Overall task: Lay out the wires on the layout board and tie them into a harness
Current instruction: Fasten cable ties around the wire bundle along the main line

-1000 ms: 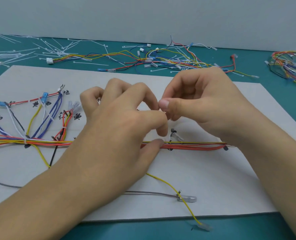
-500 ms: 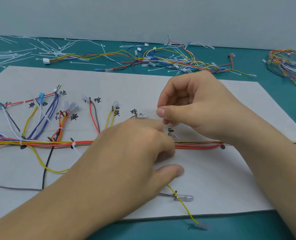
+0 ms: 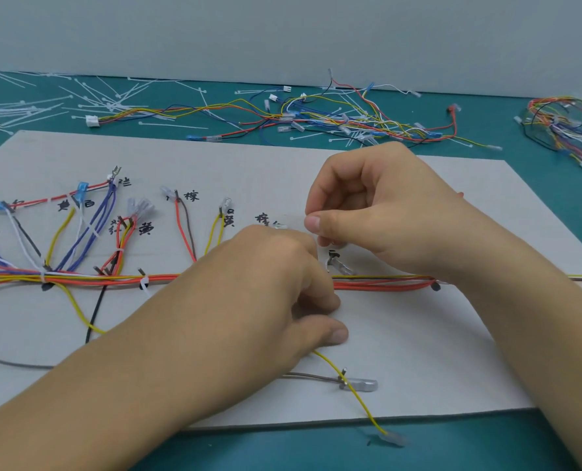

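Observation:
A pale layout board (image 3: 419,351) with handwritten labels carries a horizontal wire bundle (image 3: 385,283) of orange, yellow and dark wires, with branches fanning up at the left. My left hand (image 3: 266,294) lies over the middle of the bundle, its fingers curled down around the wires and its thumb flat on the board. Just above the bundle, my right hand (image 3: 385,219) pinches something thin between thumb and forefinger; it looks like a cable tie tail, too fine to be sure. White ties (image 3: 144,283) bind the bundle further left.
A yellow wire (image 3: 357,396) and a brown wire with a clear terminal (image 3: 359,384) trail off toward the board's front edge. Loose wires (image 3: 334,120) and several white cable ties (image 3: 78,103) lie on the teal table behind. A coiled harness (image 3: 561,127) sits far right.
My left hand has dropped from beside the right hand down onto the bundle, uncovering the branch wires behind it. The right hand has kept its pinch almost in place.

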Demonstrator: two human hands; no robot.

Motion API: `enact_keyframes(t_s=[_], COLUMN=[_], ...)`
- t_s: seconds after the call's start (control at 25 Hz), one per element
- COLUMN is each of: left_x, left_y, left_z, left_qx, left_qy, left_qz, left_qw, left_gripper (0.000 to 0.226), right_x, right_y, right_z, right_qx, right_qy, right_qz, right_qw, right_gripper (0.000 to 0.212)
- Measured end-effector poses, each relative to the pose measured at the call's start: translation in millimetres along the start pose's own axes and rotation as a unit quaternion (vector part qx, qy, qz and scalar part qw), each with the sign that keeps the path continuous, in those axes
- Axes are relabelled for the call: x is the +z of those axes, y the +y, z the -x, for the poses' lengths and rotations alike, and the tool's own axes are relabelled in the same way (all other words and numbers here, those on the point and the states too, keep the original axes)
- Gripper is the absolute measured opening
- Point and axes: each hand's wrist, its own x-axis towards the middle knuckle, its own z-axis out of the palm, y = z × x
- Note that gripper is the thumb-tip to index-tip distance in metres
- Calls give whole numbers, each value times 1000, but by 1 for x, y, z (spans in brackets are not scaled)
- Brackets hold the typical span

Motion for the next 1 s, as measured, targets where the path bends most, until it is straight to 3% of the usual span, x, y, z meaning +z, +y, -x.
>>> enact_keyframes(t_s=[0.28,0.6,1.0], left_x=[-2,0,6], left_y=[2,3,6], left_z=[-4,-5,-8], left_qx=[-10,-9,27], left_qy=[-1,3,-19], left_qz=[-1,-1,-39], left_qw=[1000,1000,999], left_gripper=[15,24,18], right_x=[1,0,-1], right_y=[0,-1,4], right_z=[0,1,-2], right_qx=[-1,-5,-6], right_qy=[-6,-13,-16], right_qz=[7,7,-3], right_qw=[1000,1000,1000], right_gripper=[12,13,12])
